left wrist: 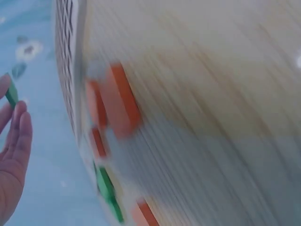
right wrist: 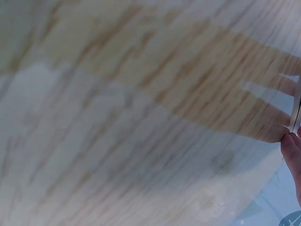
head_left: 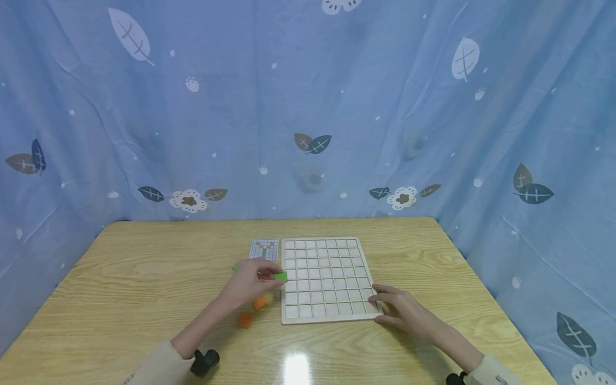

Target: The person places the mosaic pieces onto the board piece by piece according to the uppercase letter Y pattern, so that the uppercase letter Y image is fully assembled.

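My left hand point(head_left: 249, 280) pinches a small green block point(head_left: 281, 276) between thumb and fingertips, just over the left edge of a pale wooden grid board point(head_left: 332, 321). The left wrist view shows the same green block point(left wrist: 11, 90) at the fingertips. At the board's lower right corner, my right hand point(head_left: 404, 313) rests with its fingers on the rim and the thumb against the edge. In the right wrist view only part of that hand point(right wrist: 292, 157) shows, touching the board's edge. The board's square cells hold no blocks that I can see.
Orange blocks point(head_left: 260, 302) lie left of the board, one point(head_left: 245, 320) nearer me. A green block point(head_left: 235, 266) is partly hidden behind the left hand. A printed grid card point(head_left: 263, 249) with a coloured pattern lies beside the board's far left corner. A blue curtain point(head_left: 308, 107) hangs behind the table.
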Available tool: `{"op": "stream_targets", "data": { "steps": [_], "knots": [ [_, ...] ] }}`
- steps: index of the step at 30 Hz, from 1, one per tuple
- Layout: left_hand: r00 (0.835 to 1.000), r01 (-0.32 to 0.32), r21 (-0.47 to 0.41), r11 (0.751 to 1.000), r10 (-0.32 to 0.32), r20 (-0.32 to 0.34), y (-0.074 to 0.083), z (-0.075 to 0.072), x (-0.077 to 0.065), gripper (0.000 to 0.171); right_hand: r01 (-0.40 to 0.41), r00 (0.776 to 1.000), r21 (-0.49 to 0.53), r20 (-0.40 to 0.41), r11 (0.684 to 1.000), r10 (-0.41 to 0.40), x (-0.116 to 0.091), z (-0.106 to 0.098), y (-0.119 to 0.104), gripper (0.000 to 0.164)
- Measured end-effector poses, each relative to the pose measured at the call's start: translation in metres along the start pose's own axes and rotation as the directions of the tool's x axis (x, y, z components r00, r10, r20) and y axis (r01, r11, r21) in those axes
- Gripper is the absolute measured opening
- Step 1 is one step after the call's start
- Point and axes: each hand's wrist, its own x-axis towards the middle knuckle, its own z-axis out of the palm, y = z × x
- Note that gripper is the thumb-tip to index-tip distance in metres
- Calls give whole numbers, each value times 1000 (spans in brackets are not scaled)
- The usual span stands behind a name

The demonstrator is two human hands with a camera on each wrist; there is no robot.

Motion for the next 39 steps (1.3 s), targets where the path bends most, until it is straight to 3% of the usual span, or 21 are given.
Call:
{"op": "stream_targets", "data": {
  "steps": [8,19,27,39],
  "knots": [
    [999,-28,-37,999,28,-15,17,39,16,19,-5,1000,-2,-2,1000,5,0,0,-1,36],
    [997,-48,13,999,47,62,23,85,32,15,-7,1000,-2,-11,1000,7,-1,1,2,35],
    [998,-8,90,996,2,69,21,97,36,14,-11,1000,1,-12,1000,11,0,1,1,34],
    [998,42,42,998,-44,50,26,106,39,16,-31,1000,10,-6,999,31,1,1,0,34]
  ]
}}
